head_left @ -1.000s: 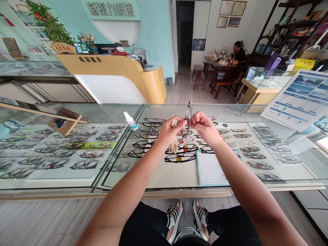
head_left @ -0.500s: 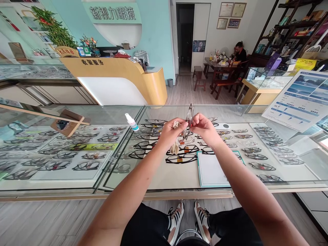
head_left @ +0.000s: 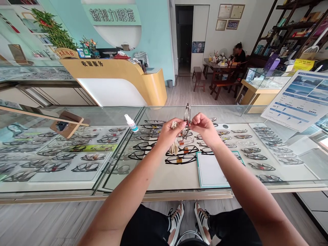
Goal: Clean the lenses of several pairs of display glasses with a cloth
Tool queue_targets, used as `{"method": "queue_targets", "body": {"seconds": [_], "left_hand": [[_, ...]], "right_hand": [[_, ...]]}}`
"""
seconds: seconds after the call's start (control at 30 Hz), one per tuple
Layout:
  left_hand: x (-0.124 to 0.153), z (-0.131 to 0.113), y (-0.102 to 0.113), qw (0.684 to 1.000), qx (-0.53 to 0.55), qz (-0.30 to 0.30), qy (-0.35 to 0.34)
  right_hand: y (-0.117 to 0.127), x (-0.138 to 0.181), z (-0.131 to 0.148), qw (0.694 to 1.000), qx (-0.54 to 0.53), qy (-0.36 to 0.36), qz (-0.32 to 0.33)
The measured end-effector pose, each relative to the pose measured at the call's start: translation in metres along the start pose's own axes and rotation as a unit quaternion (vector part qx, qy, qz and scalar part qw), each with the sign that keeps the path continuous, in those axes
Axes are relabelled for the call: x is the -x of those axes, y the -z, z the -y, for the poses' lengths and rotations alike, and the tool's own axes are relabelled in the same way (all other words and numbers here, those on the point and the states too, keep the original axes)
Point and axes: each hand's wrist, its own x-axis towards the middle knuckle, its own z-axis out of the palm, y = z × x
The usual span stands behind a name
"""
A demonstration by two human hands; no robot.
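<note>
Above the glass display counter (head_left: 164, 182) I hold a pair of dark-framed glasses (head_left: 187, 118) edge-on between both hands. My left hand (head_left: 171, 131) is closed on a beige cleaning cloth (head_left: 174, 147) that hangs below it, pinched against the glasses. My right hand (head_left: 203, 125) pinches the frame from the right side. A small white spray bottle (head_left: 131, 122) stands tilted on the glass to the left of my hands. Rows of spectacle frames (head_left: 180, 158) lie inside the case under the glass.
A teal-edged white pad (head_left: 211, 169) lies on the counter near my right forearm. A wooden stand (head_left: 67, 123) sits at the left, a printed chart (head_left: 298, 99) at the right. A person sits at a far table (head_left: 217, 65). A curved reception desk (head_left: 120, 80) stands behind.
The glasses have tilted slightly between my fingers as my hands work them; both hands stay in about the same spot. The view has shifted a little.
</note>
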Motion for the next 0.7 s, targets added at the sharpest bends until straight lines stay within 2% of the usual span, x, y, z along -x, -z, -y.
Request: {"method": "queue_targets", "body": {"seconds": [0.13,0.27,0.47,0.7], "left_hand": [[0.0,0.0,-0.001,1.0,0.005,-0.004,-0.001],[0.0,-0.001,0.001,1.0,0.015,-0.027,0.0],[0.0,-0.002,0.005,0.999,0.002,-0.051,-0.016],[-0.003,0.001,0.007,0.999,0.0,-0.049,-0.02]], "right_hand": [[0.002,0.0,-0.001,1.0,0.016,-0.013,-0.001],[0.003,-0.001,-0.009,0.994,0.105,-0.041,0.01],[0.003,0.0,-0.014,0.985,0.164,-0.021,0.04],[0.007,-0.001,-0.009,0.981,0.192,0.006,-0.013]]}}
